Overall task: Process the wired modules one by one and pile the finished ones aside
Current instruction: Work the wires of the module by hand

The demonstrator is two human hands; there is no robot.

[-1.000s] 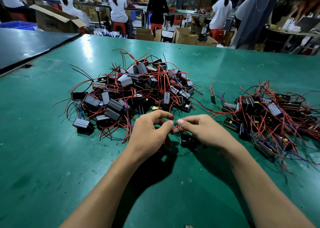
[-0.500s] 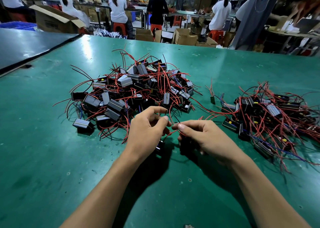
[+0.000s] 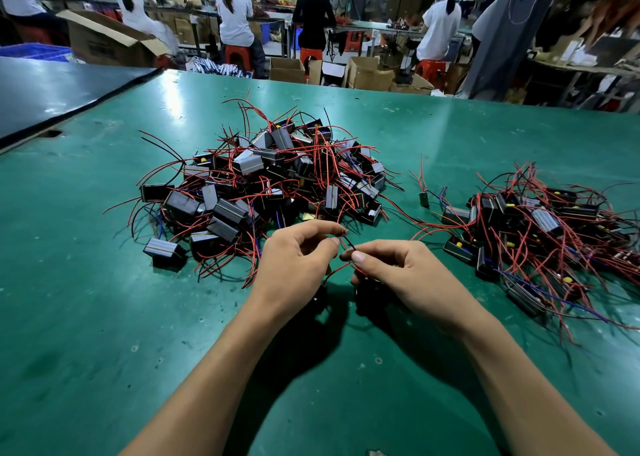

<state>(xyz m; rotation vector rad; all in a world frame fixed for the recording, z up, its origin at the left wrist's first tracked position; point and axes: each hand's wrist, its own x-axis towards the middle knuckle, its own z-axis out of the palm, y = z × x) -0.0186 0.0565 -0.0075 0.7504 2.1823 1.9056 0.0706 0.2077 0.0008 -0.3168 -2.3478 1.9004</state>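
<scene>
Left hand and right hand pinch the wires of one module.
Each grips them between thumb and forefinger; the module lies half-hidden beneath on the desk, between the big pile and the smaller pile.

2 obstacles — central pile, right pile, wire-crossed gap between

Head-worn wide view, forward and down, near green table.

Bright overhead light; glare streaks the green table; far background perhaps motion-blurred; edges bow outward.
</scene>
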